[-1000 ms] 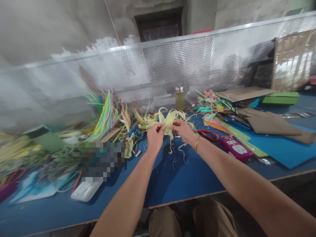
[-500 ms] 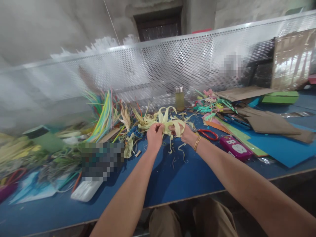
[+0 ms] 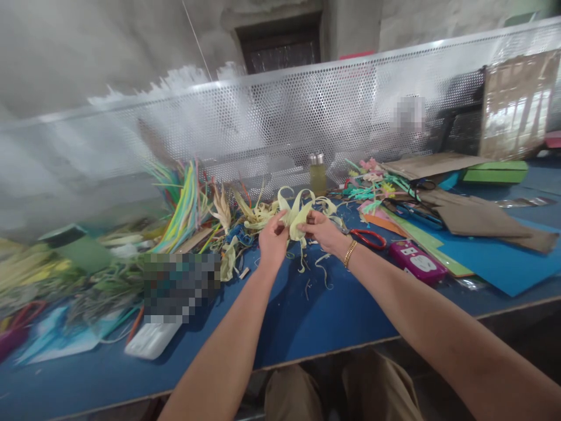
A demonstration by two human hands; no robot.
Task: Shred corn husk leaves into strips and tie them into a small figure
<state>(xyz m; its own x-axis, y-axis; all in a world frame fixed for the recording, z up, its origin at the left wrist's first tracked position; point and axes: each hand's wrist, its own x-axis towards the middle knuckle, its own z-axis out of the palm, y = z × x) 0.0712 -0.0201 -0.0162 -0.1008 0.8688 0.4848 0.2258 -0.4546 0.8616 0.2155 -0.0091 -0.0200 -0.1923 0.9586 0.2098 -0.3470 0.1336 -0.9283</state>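
Between my two hands is a pale yellow-green corn husk flower with long petals curling outward at their tips. My left hand pinches it at the left side, near its base. On the other side my right hand, with a gold bracelet on the wrist, grips a petal between thumb and fingers. Behind the flower lies a heap of dried husk strips, partly hidden by it. Thin curled scraps rest on the blue table just below my hands.
Red-handled scissors and a purple box lie right of my right hand. Farther right are cardboard pieces and blue paper. A bottle stands behind. Colourful pipe cleaners and a white power bank-like object are left.
My right hand has shifted its hold on the flower, with its fingers now on a front petal. The looped petal that lay over that hand now stands up, and the flower looks more upright.
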